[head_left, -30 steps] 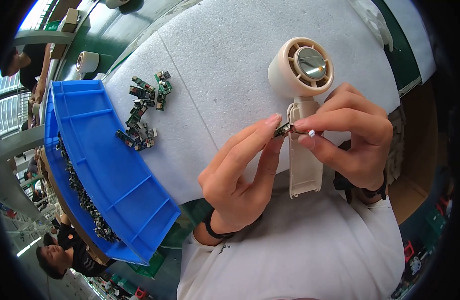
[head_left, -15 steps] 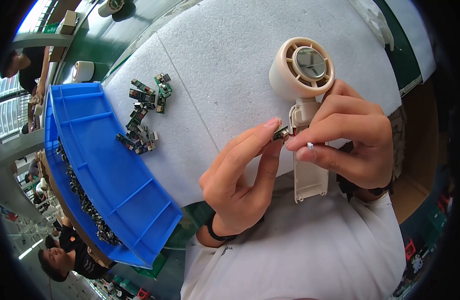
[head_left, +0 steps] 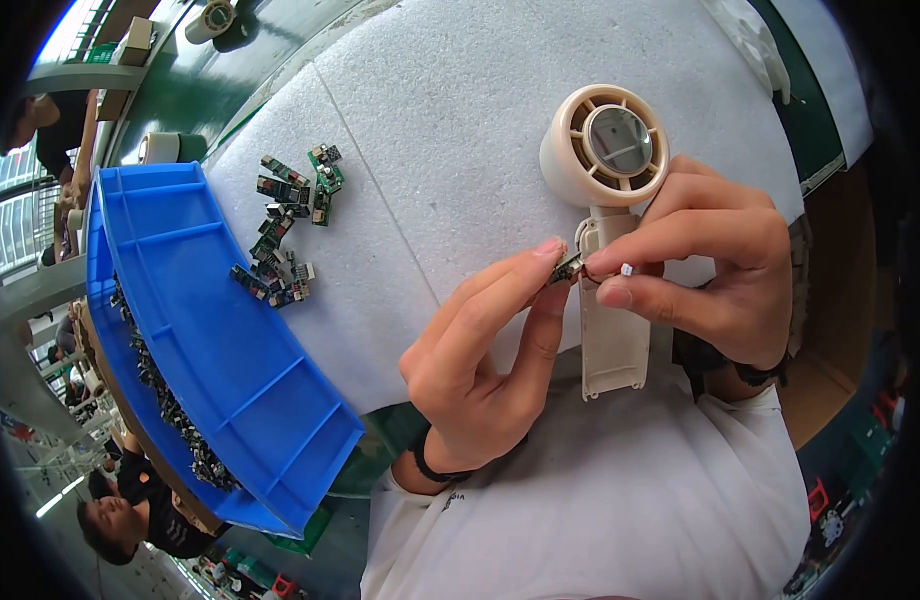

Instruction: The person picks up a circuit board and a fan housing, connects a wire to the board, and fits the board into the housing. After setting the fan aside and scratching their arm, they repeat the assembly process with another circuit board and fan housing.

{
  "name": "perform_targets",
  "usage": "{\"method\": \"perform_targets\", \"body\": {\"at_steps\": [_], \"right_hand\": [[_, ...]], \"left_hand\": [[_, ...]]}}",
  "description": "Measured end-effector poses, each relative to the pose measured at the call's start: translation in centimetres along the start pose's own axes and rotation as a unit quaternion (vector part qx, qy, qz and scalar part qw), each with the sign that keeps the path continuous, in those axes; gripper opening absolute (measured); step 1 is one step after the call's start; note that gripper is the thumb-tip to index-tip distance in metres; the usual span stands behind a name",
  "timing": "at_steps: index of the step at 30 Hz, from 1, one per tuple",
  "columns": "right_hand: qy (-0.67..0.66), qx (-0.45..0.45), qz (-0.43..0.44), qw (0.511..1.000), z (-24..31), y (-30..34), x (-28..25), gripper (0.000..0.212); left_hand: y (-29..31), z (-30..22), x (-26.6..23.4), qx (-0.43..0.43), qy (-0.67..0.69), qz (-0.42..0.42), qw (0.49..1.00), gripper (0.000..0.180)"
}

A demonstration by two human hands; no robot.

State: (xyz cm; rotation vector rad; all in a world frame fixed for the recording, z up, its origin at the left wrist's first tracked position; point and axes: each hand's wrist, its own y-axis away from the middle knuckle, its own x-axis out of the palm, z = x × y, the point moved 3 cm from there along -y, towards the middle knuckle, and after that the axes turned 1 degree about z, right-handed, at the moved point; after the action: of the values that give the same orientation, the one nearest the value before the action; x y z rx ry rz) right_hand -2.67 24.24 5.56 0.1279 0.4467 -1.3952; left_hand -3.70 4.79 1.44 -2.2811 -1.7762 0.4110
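Observation:
In the middle right lies a cream handheld fan (head_left: 570, 155) with a round silver centre, its long handle (head_left: 613, 345) pointing toward me and open like a shallow shell. My left hand (head_left: 485, 350) pinches a small green circuit board (head_left: 566, 269) between thumb and fingertips, beside the upper handle. Over the handle, my right hand (head_left: 720, 260) has its index fingertip close to the board. A small white plug (head_left: 627, 270) shows between its thumb and index finger, and its other fingers curl by the fan's neck. Thin wires near the board are partly hidden by the fingers.
Several loose circuit boards (head_left: 280, 235) lie on the white foam sheet (head_left: 430, 110) at left. Beyond them stands a blue bin (head_left: 220, 300) holding many small boards. A cardboard box (head_left: 840, 330) is at right. Other people are along the left edge.
The fan has shifted and turned slightly, with its handle a little farther left. My right index finger and thumb have spread slightly apart. The left hand still holds the board, now tilted differently.

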Motion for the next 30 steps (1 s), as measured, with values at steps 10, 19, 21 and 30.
{"method": "perform_targets", "body": {"at_steps": [10, 19, 21, 30], "right_hand": [[-0.013, -0.077, 0.005, 0.997, -0.5, 0.2, 0.0, 0.030], [-0.002, -0.100, 0.012, 0.995, -0.2, 0.1, 0.3, 0.030], [0.018, -0.107, 0.010, 0.994, -0.1, 0.0, 0.4, 0.029], [0.041, -0.086, -0.035, 0.995, 0.1, 0.0, 1.1, 0.025]], "left_hand": [[0.0, -0.1, 0.1, -0.013, 0.017, -0.008, 1.000, 0.039], [0.0, -0.5, 0.1, -0.020, 0.015, -0.007, 1.000, 0.037], [0.0, -0.5, 0.0, -0.020, 0.012, -0.005, 1.000, 0.037], [0.0, -0.3, 0.0, -0.016, 0.010, 0.000, 1.000, 0.037]]}}
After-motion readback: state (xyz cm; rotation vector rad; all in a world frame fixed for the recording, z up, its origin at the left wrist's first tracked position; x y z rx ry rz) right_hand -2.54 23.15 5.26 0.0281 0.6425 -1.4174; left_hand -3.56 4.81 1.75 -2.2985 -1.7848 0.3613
